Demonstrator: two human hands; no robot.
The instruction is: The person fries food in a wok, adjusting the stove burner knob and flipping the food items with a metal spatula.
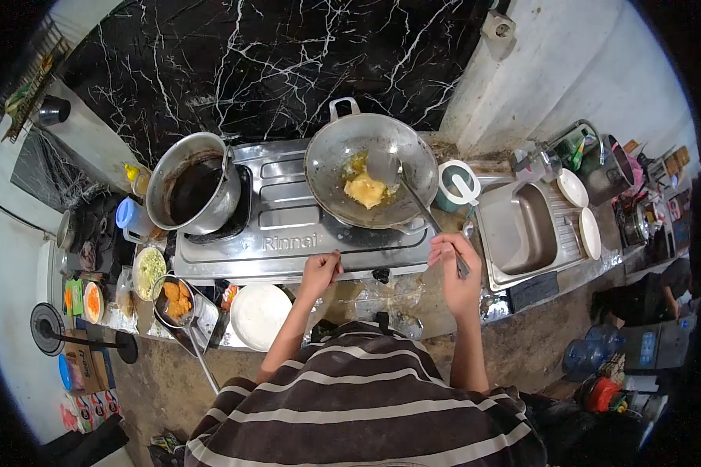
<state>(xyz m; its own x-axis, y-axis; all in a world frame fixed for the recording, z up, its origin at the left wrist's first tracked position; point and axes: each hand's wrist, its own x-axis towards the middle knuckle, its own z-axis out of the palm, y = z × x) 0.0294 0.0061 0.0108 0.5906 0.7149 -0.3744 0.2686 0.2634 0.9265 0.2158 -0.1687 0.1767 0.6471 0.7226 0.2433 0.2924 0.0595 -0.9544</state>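
A wide metal wok [327,175] sits on the right side of the steel stove [241,266]. Yellow food [364,190] lies in a little oil in it, touching the blade of a metal spatula [420,204]. My right hand [458,268] is closed around the end of the spatula's handle, to the right of the stove. My left hand [322,272] hovers at the stove's front edge with its fingers curled together; whether anything small is inside cannot be made out. A white plate [261,317] is below and left of it.
A deep pot [160,183] with dark contents occupies the left burner. Left front, a strainer [157,310] holds fried pieces beside a bowl of chopped greens [149,272]. Right of the wok are a lidded container [453,191] and a sink [522,233]. Another person [646,300] is at far right.
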